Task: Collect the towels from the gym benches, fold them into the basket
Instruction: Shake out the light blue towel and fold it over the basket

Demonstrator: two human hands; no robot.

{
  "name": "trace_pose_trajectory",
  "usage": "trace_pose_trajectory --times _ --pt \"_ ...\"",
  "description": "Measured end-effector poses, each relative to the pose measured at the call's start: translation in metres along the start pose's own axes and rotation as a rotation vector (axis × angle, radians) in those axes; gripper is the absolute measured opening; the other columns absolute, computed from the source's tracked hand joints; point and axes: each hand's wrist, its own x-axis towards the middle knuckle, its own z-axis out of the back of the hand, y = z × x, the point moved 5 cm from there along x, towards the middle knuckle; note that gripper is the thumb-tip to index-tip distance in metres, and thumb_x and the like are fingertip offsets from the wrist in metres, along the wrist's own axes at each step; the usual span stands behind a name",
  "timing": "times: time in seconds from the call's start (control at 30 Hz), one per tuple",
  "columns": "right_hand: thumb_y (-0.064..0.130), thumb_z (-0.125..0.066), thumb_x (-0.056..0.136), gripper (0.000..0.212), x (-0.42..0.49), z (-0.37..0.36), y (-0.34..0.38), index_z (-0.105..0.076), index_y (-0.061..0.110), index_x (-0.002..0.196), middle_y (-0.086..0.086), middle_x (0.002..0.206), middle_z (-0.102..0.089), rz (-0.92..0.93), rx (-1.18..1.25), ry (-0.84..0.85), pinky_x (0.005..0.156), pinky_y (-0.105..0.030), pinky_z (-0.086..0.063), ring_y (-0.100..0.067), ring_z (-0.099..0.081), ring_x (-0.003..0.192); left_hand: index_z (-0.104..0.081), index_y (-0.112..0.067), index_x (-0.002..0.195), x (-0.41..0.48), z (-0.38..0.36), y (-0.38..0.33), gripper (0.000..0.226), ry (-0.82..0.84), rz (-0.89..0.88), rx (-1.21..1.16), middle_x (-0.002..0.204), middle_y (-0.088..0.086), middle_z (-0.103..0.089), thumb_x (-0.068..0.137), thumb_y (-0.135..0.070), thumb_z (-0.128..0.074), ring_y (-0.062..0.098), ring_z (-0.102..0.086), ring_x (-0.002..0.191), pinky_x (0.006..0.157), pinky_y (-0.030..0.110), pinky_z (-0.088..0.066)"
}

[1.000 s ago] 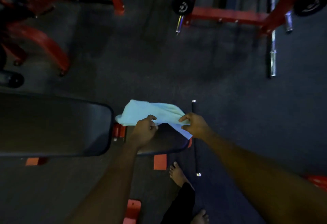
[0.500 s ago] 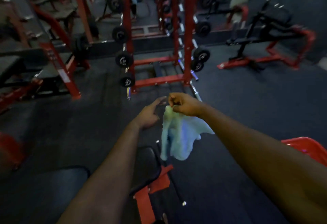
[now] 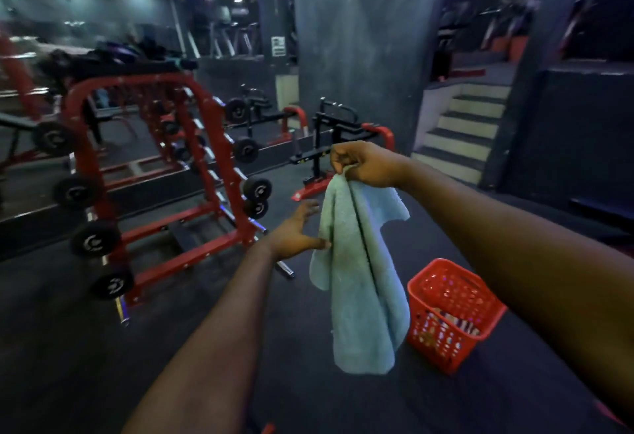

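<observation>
A light blue towel hangs full length in the air, pinched at its top edge by my right hand. My left hand is spread with fingers apart just left of the towel, its thumb touching the towel's left edge without gripping it. A red perforated plastic basket stands on the dark floor to the lower right, behind the hanging towel, with some folded cloth showing inside. No bench is in view.
A red weight rack loaded with black plates fills the left. A red and black machine stands ahead near a dark pillar. Stairs rise at the right. Dark rubber floor lies around the basket.
The towel came off the bench, the left hand let go of it, and the right hand lifted it until it hangs. The view swung up and right, bringing the red basket fully into view.
</observation>
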Motion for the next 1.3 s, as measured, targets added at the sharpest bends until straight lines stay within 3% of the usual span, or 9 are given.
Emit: trace_pose_trajectory --times 0.2,0.33,0.53,0.7,0.83,1.0,1.1,1.2,1.3 --pt "-0.008 -0.037 0.066 0.03 -0.044 0.054 -0.027 -0.055 0.012 0.077 0.004 0.075 -0.058 -0.063 0.015 -0.48 0.076 -0.027 -0.045 -0.006 -0.053 0.071 -0.062 -0.015 0.122 0.029 -0.037 -0.02 0.058 0.207 0.038 0.289 0.121 0.005 -0.066 0.072 -0.041 -0.073 0.024 -0.063 0.109 0.093 0.037 -0.051" --pt "-0.002 -0.039 0.063 0.028 -0.09 0.079 -0.072 -0.058 0.005 0.082 -0.013 0.079 -0.066 -0.251 -0.073 -0.693 0.069 -0.032 -0.047 -0.023 -0.061 0.077 -0.062 -0.007 0.115 0.039 -0.011 -0.012 0.028 -0.152 -0.023 0.472 0.116 0.017 -0.066 0.087 -0.016 -0.06 0.033 -0.061 0.11 0.083 0.034 -0.045" --pt "0.0 -0.055 0.076 0.027 -0.131 0.055 -0.144 -0.074 0.009 0.094 -0.014 0.096 -0.073 -0.662 -0.315 -0.446 0.078 -0.028 -0.05 -0.031 -0.067 0.096 -0.064 -0.01 0.087 0.05 0.049 -0.06 0.005 -0.462 -0.204 0.408 0.088 0.017 -0.07 0.084 -0.007 -0.061 0.032 -0.064 0.086 0.066 0.027 -0.032" --pt "0.024 -0.053 0.091 0.02 -0.147 0.042 -0.165 -0.065 0.015 0.105 -0.009 0.11 -0.066 -0.891 -0.406 -0.349 0.094 -0.044 -0.044 -0.031 -0.06 0.109 -0.06 -0.012 0.081 0.065 0.057 -0.075 0.01 -0.208 -0.098 0.393 0.085 0.006 -0.064 0.076 -0.021 -0.061 0.02 -0.055 0.081 0.067 0.032 -0.038" --pt "0.023 -0.048 0.098 0.011 -0.132 0.041 -0.143 -0.055 0.014 0.101 -0.012 0.102 -0.061 -0.634 -0.134 -0.451 0.076 -0.03 -0.041 -0.023 -0.056 0.095 -0.059 -0.013 0.074 0.066 0.051 -0.076 0.024 0.121 0.084 0.396 0.08 0.007 -0.057 0.059 -0.031 -0.064 0.02 -0.05 0.075 0.063 0.032 -0.04" --pt "0.012 -0.059 0.089 0.01 -0.084 0.042 -0.079 -0.061 0.019 0.097 0.008 0.087 -0.062 -0.236 -0.034 -0.322 0.071 -0.019 -0.043 -0.009 -0.057 0.082 -0.025 -0.036 0.141 0.081 -0.009 -0.113 0.103 0.325 -0.061 -0.041 0.139 -0.006 -0.05 0.059 -0.028 -0.087 0.012 -0.047 0.127 0.106 0.035 -0.038" --pt "0.011 -0.065 0.084 0.022 -0.07 0.042 -0.065 -0.056 0.03 0.092 0.011 0.085 -0.064 -0.203 -0.008 -0.218 0.075 -0.016 -0.046 -0.002 -0.059 0.078 -0.038 -0.033 0.135 0.088 -0.049 -0.128 0.08 0.351 -0.218 -0.075 0.131 0.004 -0.06 0.071 -0.009 -0.08 0.017 -0.057 0.12 0.099 0.037 -0.049" --pt "0.013 -0.068 0.079 0.027 -0.081 0.051 -0.074 -0.055 0.029 0.095 0.0 0.09 -0.068 -0.241 -0.102 -0.23 0.075 -0.029 -0.05 -0.017 -0.063 0.081 -0.065 -0.014 0.11 0.096 -0.066 -0.111 0.039 0.282 -0.178 0.109 0.106 0.008 -0.072 0.074 -0.022 -0.077 0.024 -0.068 0.096 0.082 0.044 -0.057" --pt "0.009 -0.073 0.073 0.03 -0.101 0.056 -0.099 -0.059 0.021 0.097 -0.003 0.088 -0.067 -0.397 -0.204 -0.208 0.068 -0.028 -0.046 -0.019 -0.06 0.078 -0.064 -0.009 0.081 0.103 -0.064 -0.108 0.022 0.14 -0.261 0.225 0.072 0.002 -0.064 0.077 -0.028 -0.075 0.012 -0.059 0.064 0.06 0.033 -0.046"
